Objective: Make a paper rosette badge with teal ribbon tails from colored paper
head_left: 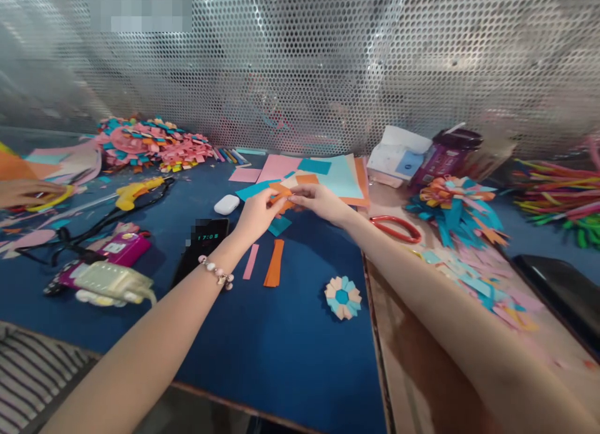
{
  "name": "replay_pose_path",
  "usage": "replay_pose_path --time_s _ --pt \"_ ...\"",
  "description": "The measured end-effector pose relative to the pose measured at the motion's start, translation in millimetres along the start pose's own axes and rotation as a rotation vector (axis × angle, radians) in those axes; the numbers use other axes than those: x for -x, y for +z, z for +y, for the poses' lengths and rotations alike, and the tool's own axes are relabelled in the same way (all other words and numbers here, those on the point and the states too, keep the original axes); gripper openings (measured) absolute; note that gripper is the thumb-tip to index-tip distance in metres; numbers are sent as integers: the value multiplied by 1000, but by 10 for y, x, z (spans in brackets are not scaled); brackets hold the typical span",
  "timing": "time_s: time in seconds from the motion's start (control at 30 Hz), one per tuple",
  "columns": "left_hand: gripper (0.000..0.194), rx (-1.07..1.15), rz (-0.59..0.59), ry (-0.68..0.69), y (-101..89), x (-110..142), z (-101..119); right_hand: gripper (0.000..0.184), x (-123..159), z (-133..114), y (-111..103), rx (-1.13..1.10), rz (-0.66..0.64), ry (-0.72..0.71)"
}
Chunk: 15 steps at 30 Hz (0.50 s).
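Both hands hold small orange paper (282,191) above the blue table (300,359); orange strips (274,264) and a pink strip (250,262) lie nearer the camera, with a paper rosette (343,297) to their right

Paper flower (343,297) lies right of paper strips (274,263).

The phone (201,243), left of the grip and closer in, shows a clock, apparently reading 17:05.
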<state>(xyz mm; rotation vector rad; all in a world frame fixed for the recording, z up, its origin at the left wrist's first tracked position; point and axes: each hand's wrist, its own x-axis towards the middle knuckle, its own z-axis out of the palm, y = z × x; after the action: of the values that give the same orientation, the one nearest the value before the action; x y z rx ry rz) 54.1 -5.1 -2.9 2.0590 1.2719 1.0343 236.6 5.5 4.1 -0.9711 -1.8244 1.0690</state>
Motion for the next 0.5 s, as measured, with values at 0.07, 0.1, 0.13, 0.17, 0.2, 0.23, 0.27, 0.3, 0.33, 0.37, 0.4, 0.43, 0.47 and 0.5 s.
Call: replay_pose_path --time_s 0.07,0.1,0.13,0.17,0.2,0.23,0.27,0.3,0.33,0.37,0.4,0.43,0.47,0.5 --pt "27 87 -30 -43 3 -6 21 35 -9 28 -20 -76 7 1" --pt "27 121 -40 -62 2 -5 37 35 -15 35 -29 -106 13 1" --pt "27 148 -48 -79 0 -2 56 33 -19 40 -36 -132 22 3" --pt "28 168 -53 -95 -3 3 73 31 -23 43 -40 -154 31 5" --pt "29 180 -63 -110 -5 9 88 28 -25 45 -42 -174 39 9" --pt "29 187 -77 -119 -7 14 96 26 -25 45 -42 -191 46 14" --pt "28 191 -89 -120 -8 16 96 25 -23 45 -42 -206 52 18" --pt "27 191 -94 -112 -7 16 87 23 -20 44 -42 -219 57 21" --pt "28 191 -91 -99 -4 13 71 23 -15 42 -44 -231 62 24" --pt "29 192 -79 -83 1 8 48 22 -9 42 -47 -244 67 27" --pt "30 194 -63 -67 6 2 23 22 -4 42 -51 -258 71 30" --pt "32 196 -50 -54 10 -5 -1 22 1 45 -56 -273 74 34" --pt "33 197 -44 -44 14 -11 -22 22 5 52 -60 -288 75 40" --pt "33 198 -48 -34 15 -15 -38 22 7 62 -63 -303 75 47"
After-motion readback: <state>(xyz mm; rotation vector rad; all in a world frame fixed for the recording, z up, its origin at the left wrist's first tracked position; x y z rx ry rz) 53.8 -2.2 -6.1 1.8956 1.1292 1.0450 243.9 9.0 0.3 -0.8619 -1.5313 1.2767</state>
